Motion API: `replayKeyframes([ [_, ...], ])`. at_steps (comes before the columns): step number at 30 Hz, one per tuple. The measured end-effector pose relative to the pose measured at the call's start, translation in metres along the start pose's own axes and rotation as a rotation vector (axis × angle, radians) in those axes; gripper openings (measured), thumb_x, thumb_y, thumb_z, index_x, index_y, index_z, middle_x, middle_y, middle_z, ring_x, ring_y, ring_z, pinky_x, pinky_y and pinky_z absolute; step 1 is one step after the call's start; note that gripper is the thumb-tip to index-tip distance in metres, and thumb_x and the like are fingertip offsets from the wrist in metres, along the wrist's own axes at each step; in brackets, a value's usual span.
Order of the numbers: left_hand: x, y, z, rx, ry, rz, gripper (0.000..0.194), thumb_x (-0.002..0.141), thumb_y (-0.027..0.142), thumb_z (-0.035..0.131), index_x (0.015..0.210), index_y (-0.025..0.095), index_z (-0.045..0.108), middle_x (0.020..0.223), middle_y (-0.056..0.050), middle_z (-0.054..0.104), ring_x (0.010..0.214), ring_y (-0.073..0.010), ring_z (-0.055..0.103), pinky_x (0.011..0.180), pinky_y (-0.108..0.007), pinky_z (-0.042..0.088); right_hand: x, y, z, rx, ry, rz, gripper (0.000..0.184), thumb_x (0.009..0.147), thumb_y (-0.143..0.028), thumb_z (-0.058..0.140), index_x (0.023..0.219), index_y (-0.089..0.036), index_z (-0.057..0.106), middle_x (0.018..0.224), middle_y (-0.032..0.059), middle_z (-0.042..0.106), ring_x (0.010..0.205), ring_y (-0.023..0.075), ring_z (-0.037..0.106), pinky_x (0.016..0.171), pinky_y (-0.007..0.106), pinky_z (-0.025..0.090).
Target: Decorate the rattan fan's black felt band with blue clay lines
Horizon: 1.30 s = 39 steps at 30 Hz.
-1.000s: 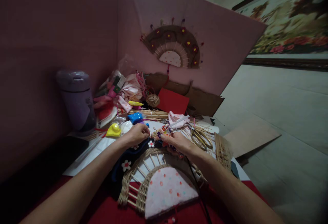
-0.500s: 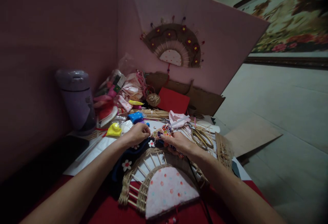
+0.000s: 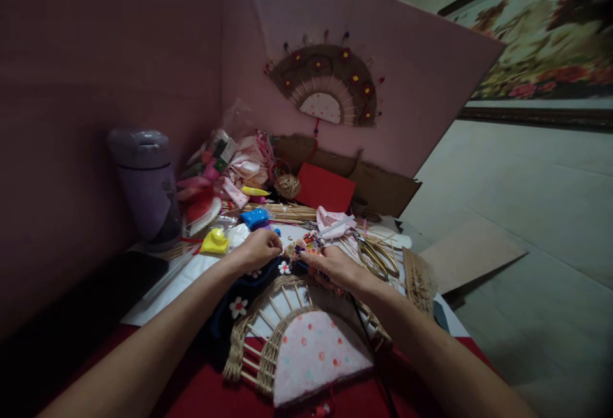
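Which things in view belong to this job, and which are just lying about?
Likely part of the job:
patterned piece in the right hand
nearer fan
white flowers

Likely just lying about:
purple bottle
red card
brown cardboard

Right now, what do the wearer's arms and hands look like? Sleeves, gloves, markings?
Left forearm and right forearm are both bare, tapering toward the wrists; no sleeves show. Left hand and right hand: no gloves. No watch or bracelet visible. Rings and fine markings: too dim to tell.
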<state>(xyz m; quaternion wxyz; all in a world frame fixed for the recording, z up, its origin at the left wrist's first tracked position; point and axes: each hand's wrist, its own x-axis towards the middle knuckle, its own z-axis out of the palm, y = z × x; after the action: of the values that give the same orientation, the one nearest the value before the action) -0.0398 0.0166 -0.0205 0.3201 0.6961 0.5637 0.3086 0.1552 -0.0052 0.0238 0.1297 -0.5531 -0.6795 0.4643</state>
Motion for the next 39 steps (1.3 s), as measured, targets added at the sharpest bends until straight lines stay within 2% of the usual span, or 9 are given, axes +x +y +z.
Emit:
replayKeyframes([
  [6, 0.0012, -0.0012, 0.0, 0.007, -0.004, 0.013, 0.009, 0.065, 0.018, 0.054, 0.064, 0.015, 0.062, 0.055, 0.001, 0.056, 0.053, -0.0128, 0.05, 0.051, -0.023, 0.036, -0.0008, 0.0002, 0.0002, -0.009, 0.026, -0.002, 0.044, 0.08, -0.058, 0.052, 0.062, -0.018, 0.048, 0.041, -0.0047, 0.042, 0.031, 0.0069, 0.034, 0.029, 0.02, 0.029],
  [12, 0.0002, -0.0005, 0.0, 0.016, -0.008, 0.002, 0.011, 0.066, 0.019, 0.051, 0.066, 0.015, 0.062, 0.056, 0.001, 0.055, 0.051, -0.013, 0.05, 0.049, -0.023, 0.034, -0.0005, -0.0011, -0.0004, -0.027, -0.007, -0.01, 0.041, 0.083, -0.054, 0.049, 0.061, -0.019, 0.046, 0.039, -0.005, 0.041, 0.03, 0.0076, 0.034, 0.029, 0.02, 0.028],
  [22, 0.0, 0.0011, -0.001, 0.024, 0.001, 0.014, 0.01, 0.065, 0.017, 0.053, 0.065, 0.014, 0.063, 0.057, 0.001, 0.056, 0.055, -0.013, 0.05, 0.051, -0.023, 0.034, -0.0002, -0.0027, -0.0005, -0.07, 0.01, 0.003, 0.039, 0.085, -0.05, 0.048, 0.062, -0.018, 0.047, 0.038, -0.0061, 0.041, 0.029, 0.0066, 0.033, 0.027, 0.019, 0.029],
  [34, 0.0012, -0.0017, 0.0007, -0.03, 0.023, -0.027, 0.005, 0.063, 0.018, 0.06, 0.064, 0.015, 0.065, 0.057, 0.001, 0.059, 0.052, -0.0116, 0.052, 0.049, -0.021, 0.038, -0.0007, -0.0056, -0.0001, -0.097, 0.038, 0.0, 0.04, 0.082, -0.053, 0.052, 0.062, -0.019, 0.046, 0.038, -0.0075, 0.039, 0.028, 0.0062, 0.032, 0.03, 0.018, 0.024],
  [39, 0.0009, -0.0017, 0.0011, -0.035, 0.018, -0.037, 0.005, 0.063, 0.016, 0.06, 0.065, 0.015, 0.065, 0.057, 0.0, 0.059, 0.052, -0.0116, 0.052, 0.049, -0.021, 0.037, -0.0036, -0.0053, -0.0012, -0.067, 0.051, -0.028, 0.04, 0.079, -0.055, 0.053, 0.063, -0.02, 0.045, 0.037, -0.0077, 0.04, 0.027, 0.0072, 0.032, 0.027, 0.019, 0.026],
])
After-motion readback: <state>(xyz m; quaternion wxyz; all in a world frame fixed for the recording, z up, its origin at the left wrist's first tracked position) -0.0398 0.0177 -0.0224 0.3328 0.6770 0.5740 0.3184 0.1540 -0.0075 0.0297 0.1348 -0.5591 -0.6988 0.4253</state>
